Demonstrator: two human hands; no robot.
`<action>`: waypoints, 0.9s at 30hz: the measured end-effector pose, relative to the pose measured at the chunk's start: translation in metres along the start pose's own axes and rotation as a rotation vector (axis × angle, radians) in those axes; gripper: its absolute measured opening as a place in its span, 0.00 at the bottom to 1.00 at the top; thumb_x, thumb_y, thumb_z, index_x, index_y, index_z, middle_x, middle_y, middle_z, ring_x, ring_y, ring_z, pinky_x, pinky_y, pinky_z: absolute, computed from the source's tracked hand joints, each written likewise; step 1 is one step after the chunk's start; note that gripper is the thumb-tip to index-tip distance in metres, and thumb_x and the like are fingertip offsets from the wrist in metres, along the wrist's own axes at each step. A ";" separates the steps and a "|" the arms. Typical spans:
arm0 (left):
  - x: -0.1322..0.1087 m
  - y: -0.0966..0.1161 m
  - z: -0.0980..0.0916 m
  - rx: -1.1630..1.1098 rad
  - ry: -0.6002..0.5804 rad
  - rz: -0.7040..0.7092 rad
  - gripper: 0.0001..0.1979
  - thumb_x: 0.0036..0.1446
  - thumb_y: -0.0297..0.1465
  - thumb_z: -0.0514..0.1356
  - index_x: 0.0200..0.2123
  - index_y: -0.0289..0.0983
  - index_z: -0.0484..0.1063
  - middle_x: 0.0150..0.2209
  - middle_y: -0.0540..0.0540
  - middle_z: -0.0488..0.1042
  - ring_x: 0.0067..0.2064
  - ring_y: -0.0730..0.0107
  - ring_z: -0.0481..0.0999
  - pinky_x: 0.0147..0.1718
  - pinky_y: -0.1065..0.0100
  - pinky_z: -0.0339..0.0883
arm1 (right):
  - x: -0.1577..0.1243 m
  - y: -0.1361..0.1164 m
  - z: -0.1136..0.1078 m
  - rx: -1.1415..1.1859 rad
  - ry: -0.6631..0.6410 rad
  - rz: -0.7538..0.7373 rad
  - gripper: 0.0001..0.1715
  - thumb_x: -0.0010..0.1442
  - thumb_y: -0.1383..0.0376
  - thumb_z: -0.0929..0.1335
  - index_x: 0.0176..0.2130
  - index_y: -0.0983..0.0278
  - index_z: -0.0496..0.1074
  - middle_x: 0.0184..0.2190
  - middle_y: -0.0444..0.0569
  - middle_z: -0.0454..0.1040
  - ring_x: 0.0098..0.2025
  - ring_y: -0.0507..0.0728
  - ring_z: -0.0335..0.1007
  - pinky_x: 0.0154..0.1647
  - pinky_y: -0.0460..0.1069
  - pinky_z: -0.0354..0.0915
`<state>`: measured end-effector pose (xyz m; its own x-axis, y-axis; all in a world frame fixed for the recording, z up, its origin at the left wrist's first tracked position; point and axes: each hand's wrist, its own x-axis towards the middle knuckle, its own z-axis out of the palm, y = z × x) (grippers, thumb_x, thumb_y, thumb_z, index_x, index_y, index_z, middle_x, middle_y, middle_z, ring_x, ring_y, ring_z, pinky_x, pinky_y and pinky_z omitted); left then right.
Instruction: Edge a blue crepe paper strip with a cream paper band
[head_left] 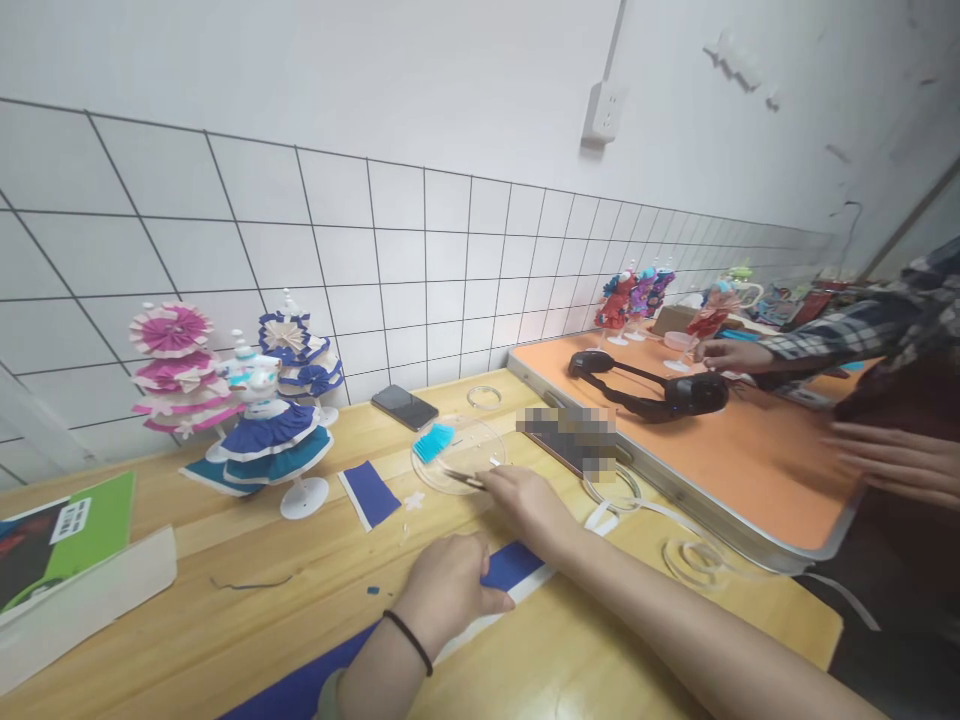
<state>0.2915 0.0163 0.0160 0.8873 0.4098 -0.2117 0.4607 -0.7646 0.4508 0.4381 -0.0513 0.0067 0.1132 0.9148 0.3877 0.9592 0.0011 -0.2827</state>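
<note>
My left hand (pixel 450 583), fingers curled and thumb along the near edge, holds a long dark-blue strip (pixel 517 567) with a white border against the wooden table. Part of the strip is hidden beneath the wrist. My right hand (pixel 531 507) is closed on slim dark tweezers (pixel 466 480), whose tips reach over a clear round dish (pixel 501 445). Inside the dish lies a bright blue fringed piece (pixel 433 442) with tiny white bits. Left of the dish are a short blue-and-white piece (pixel 370 494) and a white star (pixel 414 500).
Small dress stands (pixel 304 497) and a green box (pixel 97 510) occupy the left. A phone (pixel 405 407) lies at the back, with ribbon coils (pixel 694 562) to the right. A black headset (pixel 694 394) rests on an orange table (pixel 772 480), where another person's hands (pixel 739 355) are.
</note>
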 end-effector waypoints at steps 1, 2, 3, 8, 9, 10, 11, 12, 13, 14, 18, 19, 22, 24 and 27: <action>-0.001 -0.001 -0.002 -0.014 -0.009 0.012 0.14 0.40 0.42 0.62 0.30 0.40 0.70 0.28 0.50 0.76 0.29 0.63 0.74 0.22 0.70 0.55 | -0.005 0.003 -0.007 0.038 0.042 0.064 0.15 0.62 0.69 0.57 0.46 0.65 0.67 0.36 0.54 0.72 0.37 0.58 0.68 0.37 0.52 0.63; -0.003 -0.002 -0.004 -0.027 -0.014 0.024 0.14 0.43 0.43 0.61 0.31 0.41 0.70 0.27 0.52 0.75 0.27 0.66 0.73 0.21 0.71 0.56 | -0.013 0.005 -0.014 0.078 0.084 0.132 0.16 0.63 0.68 0.56 0.47 0.64 0.65 0.38 0.54 0.72 0.39 0.57 0.68 0.38 0.51 0.64; -0.004 -0.003 -0.006 -0.036 -0.010 0.031 0.12 0.45 0.43 0.59 0.31 0.42 0.70 0.26 0.53 0.75 0.26 0.68 0.73 0.22 0.71 0.57 | -0.022 0.008 -0.022 0.122 0.117 0.196 0.16 0.63 0.66 0.55 0.47 0.64 0.65 0.39 0.53 0.72 0.39 0.56 0.68 0.39 0.50 0.65; -0.002 0.007 -0.007 0.023 0.161 -0.031 0.09 0.53 0.35 0.54 0.35 0.38 0.70 0.38 0.44 0.73 0.41 0.61 0.71 0.37 0.67 0.60 | -0.081 0.022 -0.054 0.280 0.140 0.496 0.19 0.63 0.58 0.56 0.44 0.67 0.65 0.23 0.47 0.72 0.20 0.52 0.67 0.20 0.46 0.65; -0.001 0.011 -0.004 0.044 0.186 -0.052 0.09 0.53 0.34 0.54 0.35 0.37 0.70 0.40 0.42 0.72 0.43 0.59 0.70 0.39 0.65 0.59 | -0.093 0.024 -0.058 0.295 0.138 0.542 0.20 0.62 0.57 0.57 0.44 0.68 0.66 0.22 0.46 0.71 0.18 0.52 0.66 0.18 0.45 0.63; 0.000 0.014 -0.001 0.063 0.199 -0.072 0.09 0.52 0.33 0.55 0.34 0.36 0.70 0.40 0.40 0.72 0.44 0.57 0.70 0.40 0.64 0.59 | -0.103 0.025 -0.060 0.311 0.134 0.590 0.21 0.61 0.56 0.57 0.43 0.68 0.66 0.22 0.47 0.72 0.17 0.52 0.64 0.17 0.45 0.62; 0.000 0.018 0.002 0.078 0.201 -0.091 0.08 0.51 0.32 0.56 0.33 0.35 0.71 0.39 0.39 0.72 0.43 0.55 0.70 0.40 0.63 0.59 | -0.113 0.026 -0.061 0.338 0.124 0.648 0.22 0.60 0.55 0.58 0.43 0.68 0.67 0.24 0.48 0.73 0.17 0.51 0.63 0.16 0.45 0.62; 0.001 0.021 0.004 0.087 0.196 -0.108 0.08 0.51 0.32 0.56 0.33 0.35 0.71 0.38 0.39 0.72 0.42 0.55 0.71 0.39 0.63 0.59 | -0.120 0.026 -0.062 0.368 0.103 0.705 0.23 0.59 0.53 0.58 0.43 0.67 0.67 0.25 0.48 0.73 0.17 0.51 0.63 0.16 0.45 0.61; 0.001 0.023 0.007 0.093 0.190 -0.123 0.08 0.50 0.32 0.57 0.33 0.35 0.71 0.38 0.40 0.73 0.42 0.55 0.71 0.37 0.63 0.60 | -0.126 0.026 -0.061 0.400 0.076 0.753 0.24 0.59 0.52 0.59 0.43 0.67 0.68 0.25 0.48 0.74 0.18 0.52 0.63 0.17 0.46 0.61; 0.000 0.025 0.009 0.096 0.182 -0.135 0.08 0.50 0.32 0.57 0.33 0.35 0.71 0.37 0.40 0.73 0.41 0.55 0.72 0.36 0.63 0.60 | -0.131 0.024 -0.061 0.431 0.046 0.793 0.25 0.58 0.51 0.59 0.44 0.66 0.68 0.25 0.47 0.74 0.19 0.52 0.64 0.18 0.46 0.61; -0.001 0.027 0.009 0.107 0.161 -0.163 0.09 0.50 0.33 0.58 0.34 0.35 0.70 0.35 0.42 0.75 0.39 0.56 0.73 0.34 0.64 0.61 | -0.138 0.013 -0.059 0.543 0.012 0.800 0.25 0.57 0.51 0.61 0.45 0.65 0.69 0.35 0.50 0.76 0.34 0.58 0.72 0.34 0.49 0.67; -0.001 0.027 0.009 0.109 0.156 -0.164 0.09 0.50 0.33 0.58 0.34 0.35 0.70 0.34 0.42 0.76 0.39 0.57 0.73 0.34 0.65 0.61 | -0.138 0.011 -0.059 0.574 0.016 0.780 0.25 0.57 0.51 0.62 0.45 0.65 0.69 0.38 0.51 0.75 0.39 0.60 0.71 0.39 0.50 0.66; -0.001 0.026 0.008 0.111 0.144 -0.150 0.08 0.50 0.34 0.57 0.32 0.36 0.70 0.34 0.43 0.75 0.38 0.59 0.73 0.34 0.66 0.61 | -0.138 0.008 -0.059 0.623 0.003 0.729 0.24 0.55 0.52 0.63 0.45 0.66 0.70 0.44 0.53 0.74 0.47 0.62 0.68 0.46 0.52 0.65; -0.001 0.025 0.009 0.113 0.138 -0.136 0.07 0.49 0.34 0.57 0.30 0.36 0.71 0.34 0.42 0.75 0.38 0.60 0.72 0.34 0.66 0.61 | -0.139 0.009 -0.059 0.600 -0.006 0.724 0.24 0.55 0.52 0.64 0.45 0.65 0.71 0.44 0.54 0.74 0.47 0.63 0.68 0.46 0.52 0.65; -0.001 0.024 0.010 0.117 0.131 -0.108 0.06 0.49 0.33 0.57 0.28 0.37 0.71 0.34 0.43 0.74 0.39 0.60 0.71 0.35 0.66 0.60 | -0.141 0.010 -0.058 0.574 -0.009 0.721 0.24 0.56 0.52 0.64 0.44 0.65 0.71 0.44 0.53 0.74 0.47 0.63 0.68 0.46 0.52 0.65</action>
<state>0.3022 -0.0079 0.0182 0.8257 0.5478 -0.1349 0.5590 -0.7624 0.3260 0.4469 -0.2036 0.0002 0.6291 0.7752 -0.0575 0.3813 -0.3721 -0.8462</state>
